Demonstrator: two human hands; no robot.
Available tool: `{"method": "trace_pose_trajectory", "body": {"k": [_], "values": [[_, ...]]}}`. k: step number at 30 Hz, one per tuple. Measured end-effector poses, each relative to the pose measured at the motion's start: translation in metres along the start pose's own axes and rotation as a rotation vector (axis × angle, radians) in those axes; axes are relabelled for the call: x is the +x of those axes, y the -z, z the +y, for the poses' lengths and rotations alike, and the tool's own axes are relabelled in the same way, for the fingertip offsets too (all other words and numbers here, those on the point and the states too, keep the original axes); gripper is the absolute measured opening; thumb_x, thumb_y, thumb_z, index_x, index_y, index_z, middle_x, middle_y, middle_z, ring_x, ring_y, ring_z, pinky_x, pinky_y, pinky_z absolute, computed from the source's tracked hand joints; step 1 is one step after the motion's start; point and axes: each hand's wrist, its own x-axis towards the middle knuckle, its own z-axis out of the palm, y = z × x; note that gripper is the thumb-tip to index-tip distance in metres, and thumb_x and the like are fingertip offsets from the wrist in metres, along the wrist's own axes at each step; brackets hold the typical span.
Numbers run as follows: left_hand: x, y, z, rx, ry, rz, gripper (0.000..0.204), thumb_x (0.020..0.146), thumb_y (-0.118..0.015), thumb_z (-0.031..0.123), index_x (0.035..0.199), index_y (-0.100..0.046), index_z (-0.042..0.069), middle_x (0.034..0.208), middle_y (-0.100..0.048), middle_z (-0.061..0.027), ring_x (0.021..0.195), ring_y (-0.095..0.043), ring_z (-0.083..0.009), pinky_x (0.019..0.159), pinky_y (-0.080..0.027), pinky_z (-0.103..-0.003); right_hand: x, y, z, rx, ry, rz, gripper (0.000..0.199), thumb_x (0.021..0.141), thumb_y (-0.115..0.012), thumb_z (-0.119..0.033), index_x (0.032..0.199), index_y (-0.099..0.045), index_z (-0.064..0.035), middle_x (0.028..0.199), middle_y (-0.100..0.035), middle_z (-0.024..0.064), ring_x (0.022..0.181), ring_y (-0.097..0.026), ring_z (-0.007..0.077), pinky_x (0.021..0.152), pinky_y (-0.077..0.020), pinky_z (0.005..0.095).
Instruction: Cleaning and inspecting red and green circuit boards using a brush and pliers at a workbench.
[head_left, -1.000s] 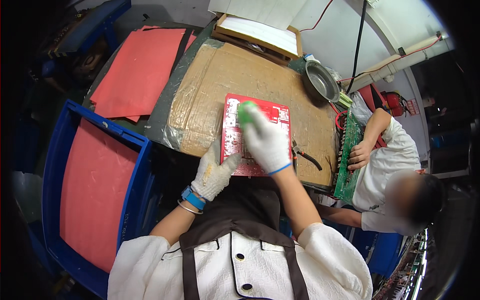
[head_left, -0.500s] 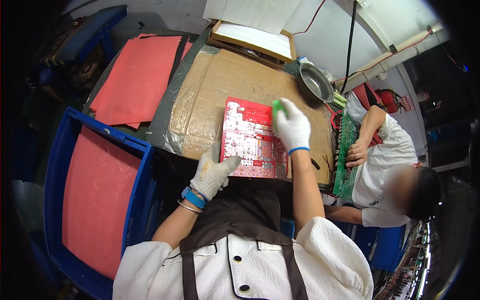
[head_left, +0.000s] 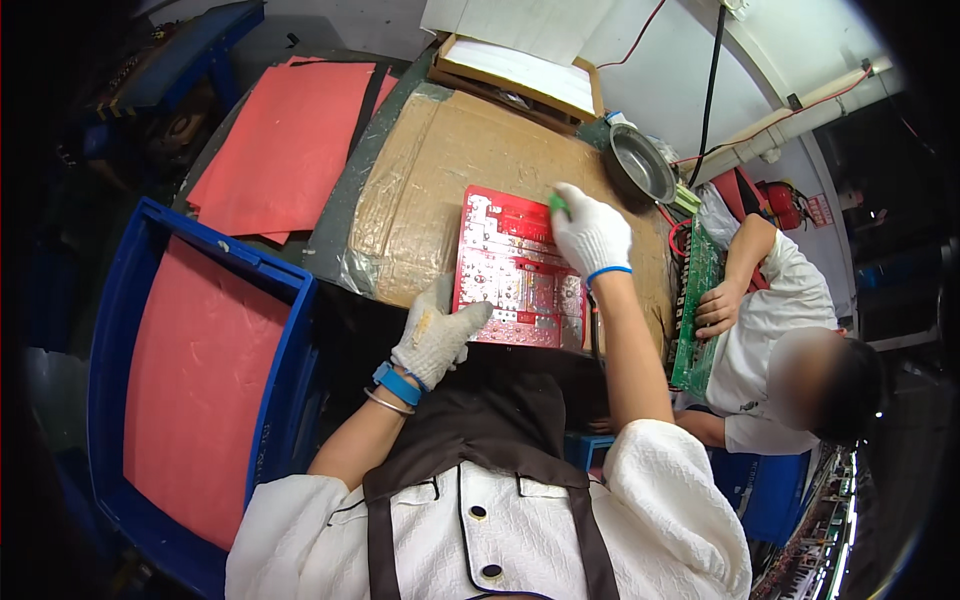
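Observation:
A red printed circuit board [head_left: 515, 275], dotted with shiny solder points, is tilted at the near edge of the cardboard-covered table. My left hand [head_left: 437, 335], in a worn white glove, grips its lower left corner with the thumb on top. Over the board's upper right edge is my white-gloved right hand [head_left: 596, 238], closed around a small green block-like tool [head_left: 558, 203]. Most of the tool is hidden by the fingers, so its exact kind does not show.
Taped cardboard [head_left: 420, 165] covers the table. A metal bowl [head_left: 640, 165] stands far right; an open carton [head_left: 515, 80] is at the back. Left are red sheets [head_left: 285, 150] and a blue bin [head_left: 292, 375]. A co-worker's hand [head_left: 718, 306] holds a green circuit board [head_left: 697, 300].
My right hand and the green tool have shifted slightly up and right at the board's upper right. The board and left hand appear a little higher and further right, as the whole view shifts.

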Motion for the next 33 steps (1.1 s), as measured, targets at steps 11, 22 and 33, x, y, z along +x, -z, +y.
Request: {"method": "trace_pose_trajectory", "body": {"k": [11, 22, 33], "values": [[-0.004, 0.001, 0.004, -0.029, 0.013, 0.013, 0.056, 0.087, -0.077, 0.019, 0.133, -0.057, -0.005, 0.087, -0.068, -0.0086, 0.047, -0.051, -0.0105, 0.038, -0.040, -0.026, 0.011, -0.004, 0.002, -0.068, 0.083, -0.013, 0.033, 0.098, -0.058, -0.036, 0.125, -0.071, -0.0208, 0.097, -0.075, 0.0217, 0.094, -0.072, 0.0433, 0.083, -0.0567, 0.0530], [0.001, 0.000, -0.006, 0.023, -0.011, 0.018, 0.047, 0.089, -0.076, 0.024, 0.126, -0.060, -0.001, 0.077, -0.065, -0.0061, 0.042, -0.049, -0.0112, 0.036, -0.038, -0.028, 0.021, -0.033, -0.020, 0.219, 0.200, 0.150, 0.032, 0.100, -0.064, -0.032, 0.128, -0.070, -0.0184, 0.100, -0.075, 0.0204, 0.088, -0.075, 0.0384, 0.077, -0.0604, 0.0460], [0.006, 0.018, -0.022, -0.030, 0.041, -0.039, 0.080, 0.104, -0.029, 0.074, 0.121, -0.061, 0.003, 0.074, -0.065, -0.0043, 0.049, -0.058, -0.0113, 0.040, -0.045, -0.024, -0.075, -0.013, 0.010, 0.319, -0.097, 0.157, 0.032, 0.099, -0.061, -0.019, 0.129, -0.069, -0.0117, 0.100, -0.075, 0.0216, 0.084, -0.076, 0.0368, 0.073, -0.0609, 0.0437]]}}
